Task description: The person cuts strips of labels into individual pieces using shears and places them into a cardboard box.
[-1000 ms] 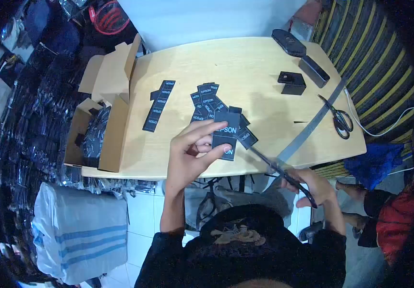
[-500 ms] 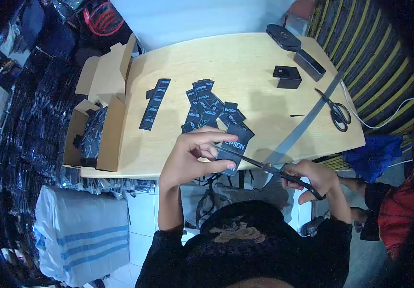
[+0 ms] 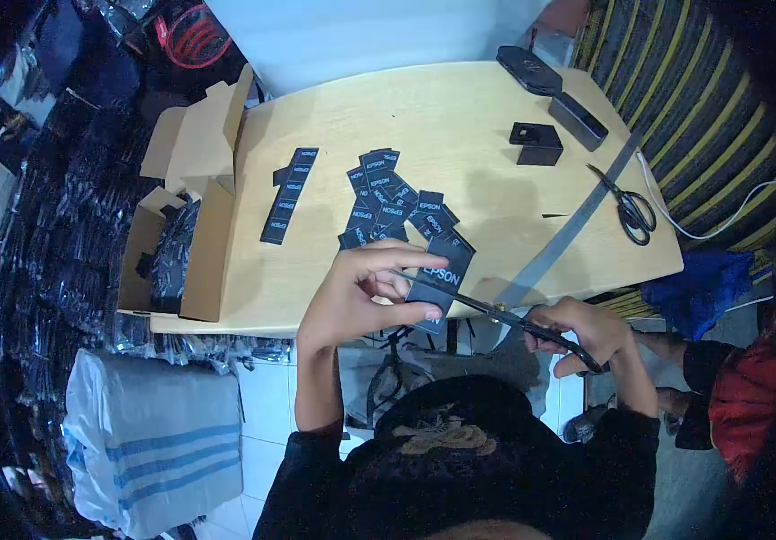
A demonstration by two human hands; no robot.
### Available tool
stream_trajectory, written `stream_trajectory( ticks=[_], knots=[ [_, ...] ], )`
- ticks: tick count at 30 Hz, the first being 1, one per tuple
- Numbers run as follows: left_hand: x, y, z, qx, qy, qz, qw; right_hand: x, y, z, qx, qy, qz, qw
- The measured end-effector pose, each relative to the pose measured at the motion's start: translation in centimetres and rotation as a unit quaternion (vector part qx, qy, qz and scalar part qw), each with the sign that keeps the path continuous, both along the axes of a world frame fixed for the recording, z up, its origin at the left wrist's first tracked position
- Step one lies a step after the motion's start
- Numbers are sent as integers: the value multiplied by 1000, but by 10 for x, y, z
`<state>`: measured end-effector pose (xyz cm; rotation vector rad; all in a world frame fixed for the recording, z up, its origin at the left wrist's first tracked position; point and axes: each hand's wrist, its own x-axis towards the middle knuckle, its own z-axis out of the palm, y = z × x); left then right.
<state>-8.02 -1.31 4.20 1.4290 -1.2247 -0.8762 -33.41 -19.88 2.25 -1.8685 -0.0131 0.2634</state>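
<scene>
Between the fingers and thumb of my left hand (image 3: pixel 361 286) is a black label strip (image 3: pixel 442 270) printed EPSON in pale letters. My right hand (image 3: pixel 577 333) grips black-handled scissors (image 3: pixel 496 313), whose blades lie across the strip, close to my left fingers. The tips are partly hidden behind the strip and the left hand. Just beyond, a loose pile of cut black EPSON labels (image 3: pixel 379 193) is spread on the pale wooden table (image 3: pixel 460 108). Left of the pile lies a longer uncut EPSON strip (image 3: pixel 290 196).
An open cardboard box (image 3: pixel 203 234) with dark pieces inside stands on the left. At right lie a second pair of scissors (image 3: pixel 631 211), a long grey band (image 3: pixel 568 225), a small black box (image 3: pixel 536 144) and a black case (image 3: pixel 529 70). Another person's red garment (image 3: pixel 746 405) shows lower right.
The scissor blades have closed further across the strip, and its upper part has tilted slightly to the right. My left hand has hardly moved.
</scene>
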Motion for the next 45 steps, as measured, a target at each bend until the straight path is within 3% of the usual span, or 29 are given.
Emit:
stream_trajectory(
  ticks=[9, 21, 30, 45],
  knots=[
    [1, -1, 2, -5, -8, -7, 1000, -2, 0, -3, -27, 1, -3, 1000],
    [5, -4, 0, -45, 0, -39, 998, -4, 2, -6, 35, 13, -53, 998],
    [6, -4, 4, 9, 16, -13, 1000, -7, 0, -11, -4, -1, -53, 999],
    [11, -8, -3, -13, 24, -20, 999, -6, 6, -15, -28, -16, -83, 996]
  ],
)
